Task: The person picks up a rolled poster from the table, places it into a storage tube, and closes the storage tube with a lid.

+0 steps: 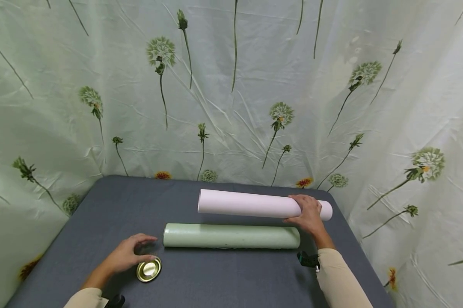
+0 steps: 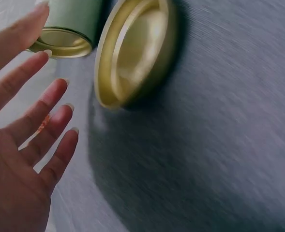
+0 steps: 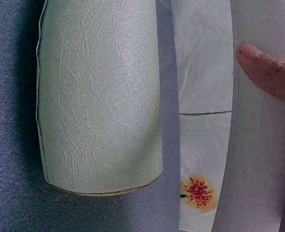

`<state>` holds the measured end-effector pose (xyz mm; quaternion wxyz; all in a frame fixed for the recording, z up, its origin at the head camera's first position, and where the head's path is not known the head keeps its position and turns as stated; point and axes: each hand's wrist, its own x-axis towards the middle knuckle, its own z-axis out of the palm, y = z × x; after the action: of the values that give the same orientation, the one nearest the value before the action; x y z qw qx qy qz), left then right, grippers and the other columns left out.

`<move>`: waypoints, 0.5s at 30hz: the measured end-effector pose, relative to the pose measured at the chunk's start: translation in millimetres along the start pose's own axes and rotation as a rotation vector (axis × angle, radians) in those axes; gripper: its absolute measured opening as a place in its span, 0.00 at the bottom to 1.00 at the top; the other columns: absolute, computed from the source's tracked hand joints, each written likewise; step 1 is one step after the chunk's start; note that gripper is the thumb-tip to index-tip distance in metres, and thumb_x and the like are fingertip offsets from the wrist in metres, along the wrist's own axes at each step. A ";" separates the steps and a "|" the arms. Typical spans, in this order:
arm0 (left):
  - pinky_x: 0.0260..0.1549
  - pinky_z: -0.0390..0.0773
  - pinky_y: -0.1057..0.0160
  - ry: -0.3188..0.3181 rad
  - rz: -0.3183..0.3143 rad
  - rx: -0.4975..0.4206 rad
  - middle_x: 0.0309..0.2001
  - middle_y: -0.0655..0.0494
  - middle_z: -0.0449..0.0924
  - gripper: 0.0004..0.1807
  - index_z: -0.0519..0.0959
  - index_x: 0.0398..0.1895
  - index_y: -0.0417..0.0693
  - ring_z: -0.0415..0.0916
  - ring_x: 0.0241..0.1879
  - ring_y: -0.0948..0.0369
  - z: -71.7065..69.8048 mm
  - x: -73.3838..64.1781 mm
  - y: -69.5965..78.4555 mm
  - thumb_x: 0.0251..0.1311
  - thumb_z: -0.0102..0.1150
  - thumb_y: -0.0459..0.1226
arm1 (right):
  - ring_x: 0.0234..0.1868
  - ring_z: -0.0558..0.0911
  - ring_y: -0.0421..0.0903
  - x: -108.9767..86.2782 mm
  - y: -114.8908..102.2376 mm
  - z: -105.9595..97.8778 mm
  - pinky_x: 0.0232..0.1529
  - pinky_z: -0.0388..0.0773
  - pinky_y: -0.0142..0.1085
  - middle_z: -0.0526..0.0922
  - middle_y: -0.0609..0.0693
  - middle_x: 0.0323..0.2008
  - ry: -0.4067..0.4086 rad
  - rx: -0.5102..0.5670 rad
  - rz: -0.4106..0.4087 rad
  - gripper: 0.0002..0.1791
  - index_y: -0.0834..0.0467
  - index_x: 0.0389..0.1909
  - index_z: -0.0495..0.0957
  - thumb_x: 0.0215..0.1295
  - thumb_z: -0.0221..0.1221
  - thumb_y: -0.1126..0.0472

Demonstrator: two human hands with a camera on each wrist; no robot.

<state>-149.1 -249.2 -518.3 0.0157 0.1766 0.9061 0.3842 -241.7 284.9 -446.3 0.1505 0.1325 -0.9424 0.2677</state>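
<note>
My right hand (image 1: 307,214) grips a pale pinkish-white roll (image 1: 247,204) near its right end, above the back part of the table. In the right wrist view the thumb (image 3: 261,65) lies along the side of this roll (image 3: 258,159). A light green tube (image 1: 231,236) with a textured surface lies crosswise in front of it; the left wrist view shows a gold rim at one end. My left hand (image 1: 125,253) has its fingers spread and holds nothing. Beside its thumb a round gold lid (image 1: 149,269) rests on the table, also visible in the left wrist view.
Dark grey cloth covers the table (image 1: 224,282). A pale curtain (image 1: 224,107) printed with dandelions hangs behind it and along both sides.
</note>
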 end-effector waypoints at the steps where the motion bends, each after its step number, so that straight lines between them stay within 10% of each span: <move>1: 0.41 0.76 0.56 -0.016 0.026 0.015 0.47 0.50 0.79 0.30 0.79 0.51 0.41 0.76 0.44 0.52 0.6 -2.5 -1.9 0.45 0.75 0.47 | 0.57 0.67 0.65 0.1 -0.1 0.0 0.58 0.48 0.62 0.75 0.64 0.52 0.000 -0.003 0.000 0.41 0.63 0.55 0.77 0.33 0.80 0.62; 15: 0.42 0.66 0.45 -0.138 0.096 0.148 0.50 0.55 0.69 0.47 0.78 0.55 0.48 0.67 0.50 0.48 12.9 -21.7 -12.7 0.24 0.79 0.57 | 0.57 0.66 0.65 0.8 -1.9 -1.1 0.58 0.48 0.63 0.75 0.64 0.52 0.003 -0.013 -0.010 0.40 0.62 0.54 0.77 0.33 0.80 0.62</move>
<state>-130.5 -255.6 -538.6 0.0466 0.2464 0.9193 0.3033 -241.5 283.8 -444.3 0.1542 0.1358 -0.9432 0.2611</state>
